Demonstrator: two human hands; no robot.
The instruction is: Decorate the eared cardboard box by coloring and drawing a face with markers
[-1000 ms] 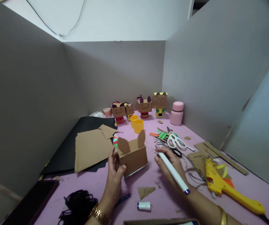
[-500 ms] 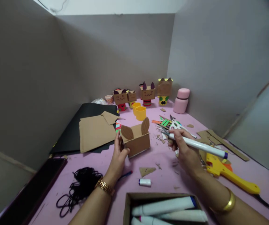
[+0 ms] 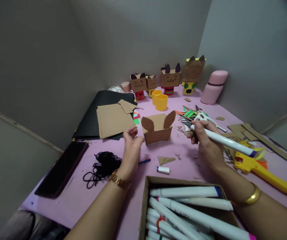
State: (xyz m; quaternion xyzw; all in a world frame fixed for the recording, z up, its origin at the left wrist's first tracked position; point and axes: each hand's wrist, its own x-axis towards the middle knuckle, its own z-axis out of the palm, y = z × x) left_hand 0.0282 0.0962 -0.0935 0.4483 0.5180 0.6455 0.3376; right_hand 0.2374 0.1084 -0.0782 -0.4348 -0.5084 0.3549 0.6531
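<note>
A small cardboard box (image 3: 158, 136) with two brown leaf-shaped ears stands on the pink table, its plain side facing me. Just left of it is my left hand (image 3: 132, 146), fingers apart and a little curled, holding nothing. My right hand (image 3: 207, 141) grips a white marker (image 3: 228, 142) with a purple end, its dark tip uncovered and pointing left towards the box. A white cap (image 3: 163, 170) lies on the table in front of the box, near a cardboard scrap (image 3: 166, 160). An open box (image 3: 145, 206) of markers sits nearest me.
Black yarn (image 3: 104, 166) and a phone (image 3: 62, 170) lie left, below cardboard sheets (image 3: 114, 120). Behind stand yellow rings (image 3: 161, 102), box-headed figures (image 3: 171, 80) and a pink bottle (image 3: 214, 87). Scissors (image 3: 203, 117), paper scraps and a yellow glue gun (image 3: 266, 173) lie right.
My left hand has come away from the cardboard box, which now stands free. The view has tilted down, showing more of the marker box. My right hand still holds the marker.
</note>
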